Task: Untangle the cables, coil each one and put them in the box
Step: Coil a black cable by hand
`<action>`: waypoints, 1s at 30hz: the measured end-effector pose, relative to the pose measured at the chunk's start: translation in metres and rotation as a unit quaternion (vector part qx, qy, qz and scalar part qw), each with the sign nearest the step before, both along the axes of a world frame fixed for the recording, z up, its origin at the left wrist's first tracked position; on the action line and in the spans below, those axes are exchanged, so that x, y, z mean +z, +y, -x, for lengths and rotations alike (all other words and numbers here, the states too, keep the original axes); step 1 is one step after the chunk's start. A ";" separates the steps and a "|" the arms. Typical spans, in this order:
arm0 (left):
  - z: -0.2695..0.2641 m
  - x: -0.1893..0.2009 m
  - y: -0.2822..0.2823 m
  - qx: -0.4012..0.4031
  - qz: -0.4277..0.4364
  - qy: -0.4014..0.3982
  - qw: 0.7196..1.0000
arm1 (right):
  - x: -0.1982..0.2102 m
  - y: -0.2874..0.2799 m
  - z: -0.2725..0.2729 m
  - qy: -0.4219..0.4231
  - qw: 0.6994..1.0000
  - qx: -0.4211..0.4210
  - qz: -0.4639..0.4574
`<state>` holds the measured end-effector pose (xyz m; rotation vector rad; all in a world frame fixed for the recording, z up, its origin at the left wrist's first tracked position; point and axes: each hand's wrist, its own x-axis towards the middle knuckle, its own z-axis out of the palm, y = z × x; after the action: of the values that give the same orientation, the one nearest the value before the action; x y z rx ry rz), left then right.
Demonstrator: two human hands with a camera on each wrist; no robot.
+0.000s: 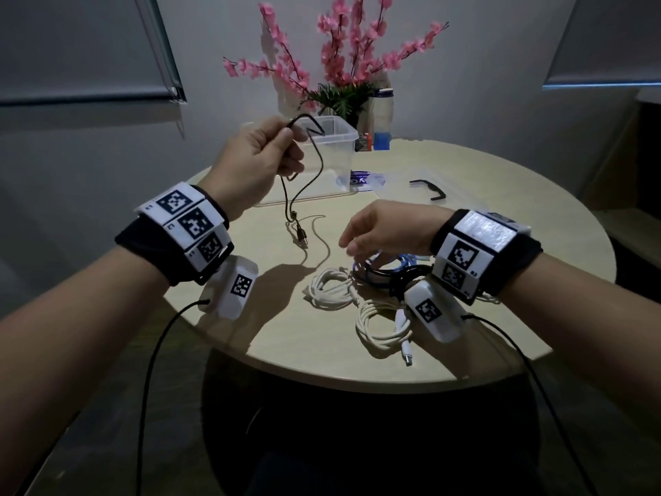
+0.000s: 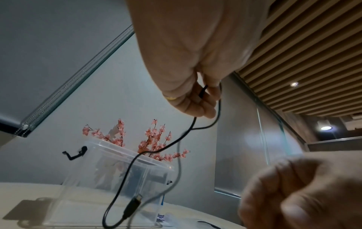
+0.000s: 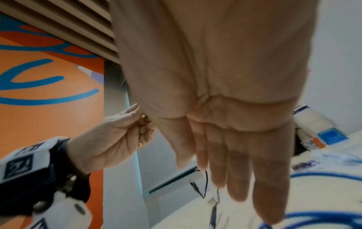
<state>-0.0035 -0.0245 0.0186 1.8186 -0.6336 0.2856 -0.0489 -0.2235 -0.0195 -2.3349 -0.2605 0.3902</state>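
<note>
My left hand [image 1: 264, 155] is raised in front of the clear plastic box [image 1: 336, 155] and pinches a thin black cable [image 1: 304, 184] that hangs in a loop, its plugs [image 1: 300, 236] dangling just above the table. The left wrist view shows the same black cable [image 2: 137, 162] held in curled fingers [image 2: 203, 99]. My right hand [image 1: 379, 227] hovers open, fingers straight [image 3: 235, 162], over a blue cable [image 1: 393, 261] tangled with a black one [image 1: 407, 277]. Two white coiled cables [image 1: 332, 288] [image 1: 382, 327] lie near the table's front.
A round beige table [image 1: 500, 195] carries a vase of pink flowers [image 1: 343, 66], a bottle [image 1: 382, 119] behind the box, a black box handle [image 1: 429, 189] and a plastic bag [image 1: 368, 179] at the right. Black wires run from both wrist cameras.
</note>
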 end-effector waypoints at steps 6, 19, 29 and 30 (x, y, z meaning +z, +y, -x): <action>0.010 0.005 0.010 -0.084 -0.006 -0.051 0.995 | 0.019 -0.001 -0.019 -0.105 0.972 -0.142 -0.154; 0.002 0.001 0.014 -0.043 0.060 -0.093 0.993 | 0.024 -0.005 -0.019 -0.316 0.891 -0.187 -0.267; 0.007 0.001 0.003 -0.097 0.135 -0.073 0.983 | 0.017 -0.010 -0.023 -0.266 0.950 -0.143 -0.077; 0.007 0.004 0.002 -0.099 0.149 -0.077 0.981 | 0.016 -0.009 -0.023 -0.265 0.951 -0.148 -0.054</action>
<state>-0.0107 -0.0229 0.0222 1.4434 -0.8287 0.3690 -0.0254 -0.2327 -0.0037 -2.2830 -0.1740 -0.3976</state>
